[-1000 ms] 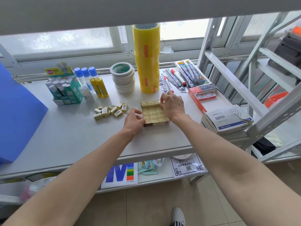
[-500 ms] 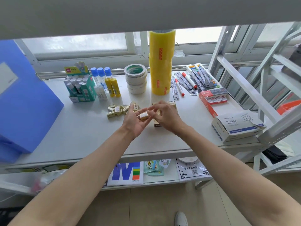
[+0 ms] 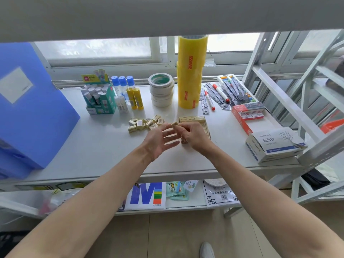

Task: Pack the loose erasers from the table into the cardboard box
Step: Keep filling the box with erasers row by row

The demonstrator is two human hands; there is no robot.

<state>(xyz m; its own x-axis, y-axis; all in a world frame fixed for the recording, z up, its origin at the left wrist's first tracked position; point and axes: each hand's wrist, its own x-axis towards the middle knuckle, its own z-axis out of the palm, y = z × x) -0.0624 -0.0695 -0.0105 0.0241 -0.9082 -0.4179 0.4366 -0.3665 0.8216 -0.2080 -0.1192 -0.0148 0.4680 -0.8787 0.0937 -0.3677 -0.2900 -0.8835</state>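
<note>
A pile of several loose cream erasers [image 3: 146, 123] lies on the white table [image 3: 96, 146] left of centre. The cardboard box [image 3: 193, 120] sits just right of the pile, filled with rows of erasers and partly hidden behind my right hand. My right hand [image 3: 193, 135] pinches one eraser [image 3: 175, 124] at its fingertips, just above the box's left edge. My left hand [image 3: 160, 140] hovers beside it with palm up and fingers spread, holding nothing.
Behind the pile stand a green glue-stick box [image 3: 98, 97], glue bottles [image 3: 130, 92], stacked tape rolls [image 3: 161, 92] and a tall yellow tape stack [image 3: 191, 71]. Pens [image 3: 219, 94], a red box [image 3: 247, 114] and a paper-clip box [image 3: 275, 144] lie right. A blue folder [image 3: 28, 108] stands left.
Both hands rose from the box. The eraser held between both hands half a second ago is now pinched by my right hand alone, and my left hand has opened.
</note>
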